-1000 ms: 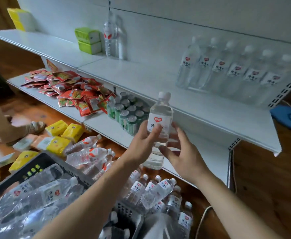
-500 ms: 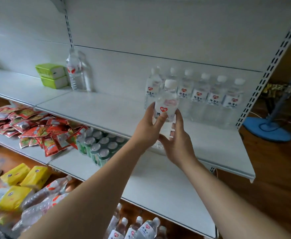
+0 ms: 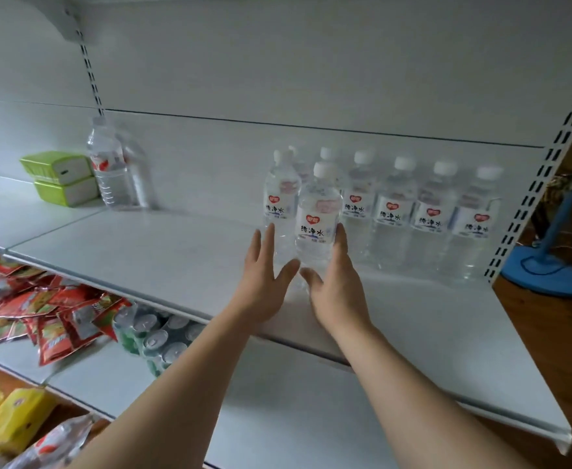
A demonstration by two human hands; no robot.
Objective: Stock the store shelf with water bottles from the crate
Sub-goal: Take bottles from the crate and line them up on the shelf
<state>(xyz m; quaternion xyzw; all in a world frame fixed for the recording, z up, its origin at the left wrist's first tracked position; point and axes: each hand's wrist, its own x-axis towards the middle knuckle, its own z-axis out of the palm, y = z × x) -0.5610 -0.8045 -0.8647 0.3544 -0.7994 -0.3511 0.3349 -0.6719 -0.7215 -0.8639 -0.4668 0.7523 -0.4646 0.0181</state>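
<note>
Clear plastic water bottle (image 3: 316,225) standing on white metal shelf (image 3: 162,255), left hand (image 3: 267,279) and right hand (image 3: 337,282) flanking it, fingers (image 3: 270,236) spreading straight, barely touching

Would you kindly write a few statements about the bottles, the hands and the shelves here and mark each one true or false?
1. The front water bottle stands upright on the middle shelf. True.
2. The left hand is curled tightly round the bottle's cap. False: its fingers are straight, beside the bottle's lower body.
3. The right hand is at the bottle's right side with straight fingers. True.
4. The row of bottles behind it has blue caps. False: the caps are white.
5. The green boxes sit on the lower shelf among the red packets. False: they are stacked on the middle shelf, at the left.
</note>
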